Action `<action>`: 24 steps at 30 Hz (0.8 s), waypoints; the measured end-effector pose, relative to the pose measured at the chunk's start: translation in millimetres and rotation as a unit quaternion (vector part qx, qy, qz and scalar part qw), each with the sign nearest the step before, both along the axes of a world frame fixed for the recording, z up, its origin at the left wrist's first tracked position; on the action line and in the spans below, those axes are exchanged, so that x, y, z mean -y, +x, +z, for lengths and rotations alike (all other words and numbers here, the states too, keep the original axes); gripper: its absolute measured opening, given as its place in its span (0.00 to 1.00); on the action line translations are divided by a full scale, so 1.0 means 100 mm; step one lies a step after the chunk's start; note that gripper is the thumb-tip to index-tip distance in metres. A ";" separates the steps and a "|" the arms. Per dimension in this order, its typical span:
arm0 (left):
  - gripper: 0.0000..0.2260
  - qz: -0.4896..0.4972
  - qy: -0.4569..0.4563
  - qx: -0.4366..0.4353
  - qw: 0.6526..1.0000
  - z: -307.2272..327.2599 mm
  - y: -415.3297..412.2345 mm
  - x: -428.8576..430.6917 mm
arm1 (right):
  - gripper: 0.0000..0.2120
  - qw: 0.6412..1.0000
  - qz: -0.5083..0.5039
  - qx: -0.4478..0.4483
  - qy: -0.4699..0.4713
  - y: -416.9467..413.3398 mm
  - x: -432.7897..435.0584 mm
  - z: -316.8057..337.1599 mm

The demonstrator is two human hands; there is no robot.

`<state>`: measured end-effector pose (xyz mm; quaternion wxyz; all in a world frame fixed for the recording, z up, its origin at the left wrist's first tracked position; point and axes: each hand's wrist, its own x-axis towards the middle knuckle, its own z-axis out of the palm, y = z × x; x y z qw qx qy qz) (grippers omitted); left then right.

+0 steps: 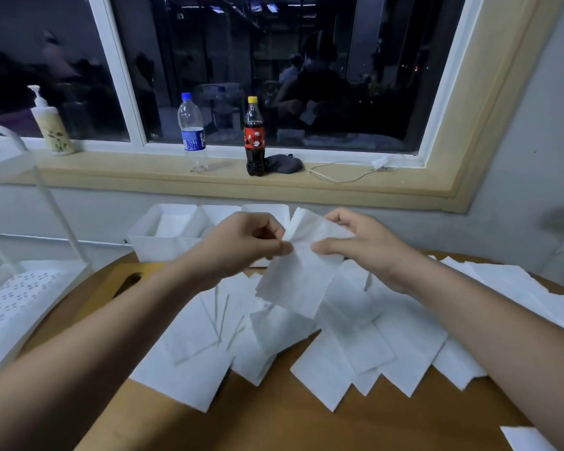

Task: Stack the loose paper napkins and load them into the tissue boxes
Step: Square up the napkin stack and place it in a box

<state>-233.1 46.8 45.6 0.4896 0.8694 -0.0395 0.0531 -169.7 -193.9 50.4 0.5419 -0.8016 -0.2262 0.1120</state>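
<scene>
Well, starting at the left, the white tissue boxes (150,245) sit open-topped at the far edge of the counter (274,418), behind the hands and to the left, so the left hand (241,245) looks the nearer of the two to them. That hand's thumb and forefinger are pressed together, pinching the left side of one paper napkin (297,281) held up in the air between both hands. The napkin is puckered where it is gripped. Its long axis runs roughly up and down, leaning a little, with the top edge rising above the knuckles and the lower corner pointing down towards the pile. The right hand (372,249) pinches the opposite side, thumb in front and fingers (336,219) curled behind the sheet. The two grips are just beside each other, with the napkin directly between them. Below and away to the right, the loose napkins (401,346) lie flat and overlapping at all angles across the counter, none squared up yet. By my reckoning, the held sheet wants flattening and laying onto a stack before anything travels back-left to the boxes.
</scene>
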 end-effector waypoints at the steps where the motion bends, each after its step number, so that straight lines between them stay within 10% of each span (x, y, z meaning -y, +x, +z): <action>1: 0.08 0.021 -0.013 -0.002 1.000 0.00 0.10 -0.07 | 0.14 0.999 0.002 -0.025 0.027 0.12 -0.08 -0.04; 9: 0.11 0.144 -0.075 -0.065 0.984 -0.03 1.04 -0.64 | 0.14 0.989 -0.078 -0.073 0.099 1.14 -0.86 -0.21; 24: 0.13 0.206 0.207 -0.111 0.950 -0.41 2.11 -0.93 | 0.12 0.958 -0.133 0.126 -0.221 1.99 -1.56 -0.57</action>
